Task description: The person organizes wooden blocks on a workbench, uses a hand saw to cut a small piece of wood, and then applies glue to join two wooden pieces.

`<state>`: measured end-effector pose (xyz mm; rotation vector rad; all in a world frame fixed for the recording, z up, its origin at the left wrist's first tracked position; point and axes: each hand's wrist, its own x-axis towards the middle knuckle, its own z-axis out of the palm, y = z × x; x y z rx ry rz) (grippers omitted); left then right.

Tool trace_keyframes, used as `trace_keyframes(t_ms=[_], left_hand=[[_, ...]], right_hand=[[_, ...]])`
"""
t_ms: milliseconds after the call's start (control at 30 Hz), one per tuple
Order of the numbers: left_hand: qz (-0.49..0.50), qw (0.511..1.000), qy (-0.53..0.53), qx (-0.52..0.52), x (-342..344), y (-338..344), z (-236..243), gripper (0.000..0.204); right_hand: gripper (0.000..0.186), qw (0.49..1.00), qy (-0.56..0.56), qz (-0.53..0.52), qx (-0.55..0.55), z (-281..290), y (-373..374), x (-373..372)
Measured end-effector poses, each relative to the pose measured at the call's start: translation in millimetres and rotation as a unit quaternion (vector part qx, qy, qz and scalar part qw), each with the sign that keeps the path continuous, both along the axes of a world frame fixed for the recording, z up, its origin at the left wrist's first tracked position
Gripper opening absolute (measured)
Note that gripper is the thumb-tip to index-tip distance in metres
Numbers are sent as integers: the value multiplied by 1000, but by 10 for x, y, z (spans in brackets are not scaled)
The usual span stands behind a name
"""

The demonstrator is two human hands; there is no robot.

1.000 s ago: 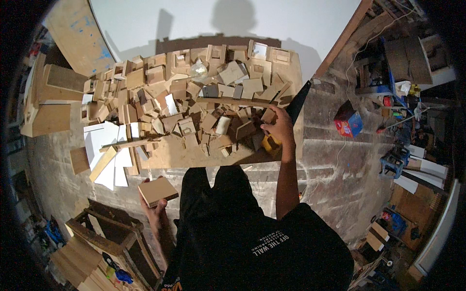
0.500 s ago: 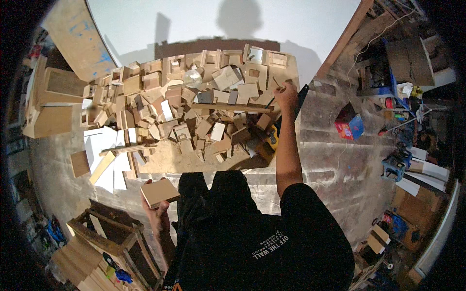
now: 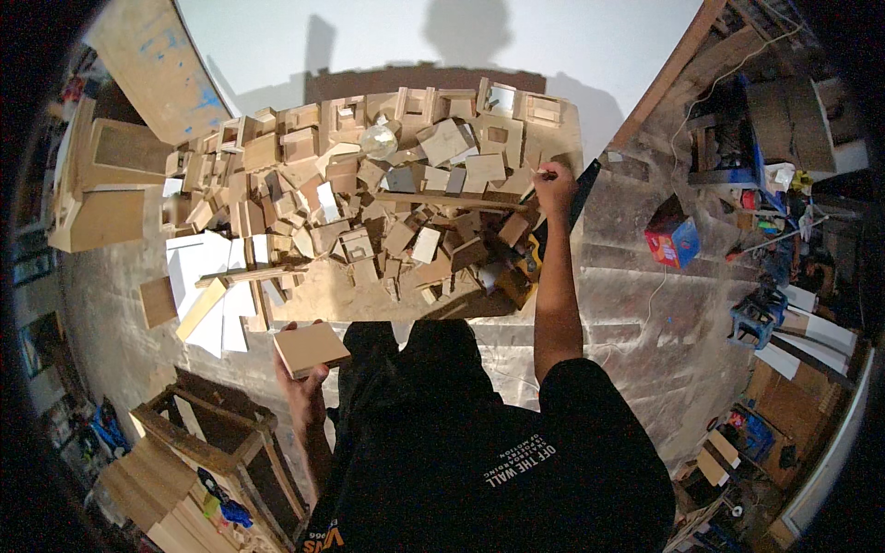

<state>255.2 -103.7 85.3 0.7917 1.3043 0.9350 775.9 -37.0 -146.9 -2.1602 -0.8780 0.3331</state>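
My left hand [image 3: 309, 392] grips a flat, light-brown wooden block [image 3: 313, 350] from below and the side, in front of the bench's near edge. It is held close to my dark trousers, its broad face up. My right hand [image 3: 555, 191] is closed at the right end of the bench, pinching a thin, pencil-like stick whose exact kind is too small to tell. A slim dark tool [image 3: 527, 195] lies next to these fingers, and a handsaw [image 3: 583, 189] with a dark blade lies just right of the hand.
Many wooden offcuts and small box-like pieces [image 3: 355, 244] cover the bench [image 3: 323, 297]. White boards [image 3: 217, 286] lean at its left end. A wooden frame [image 3: 249, 452] stands at lower left, a red-and-blue box [image 3: 671, 238] on the floor at right. A white panel [image 3: 369, 37] rises behind.
The whole view has shifted slightly. The stick in my right hand points less far out of the fingers than before. My left hand keeps its hold on the block.
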Motion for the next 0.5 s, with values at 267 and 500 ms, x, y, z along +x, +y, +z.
trace_keyframes(t_ms=[267,500], left_hand=[[20,999,-27,25,-132,73,-12,93],[-22,999,-41,17,-124,184,-6,93]], right_hand=[[34,867,334,-173,326,63,-250,-6],[35,794,505,-60,333,591,-504,-330]])
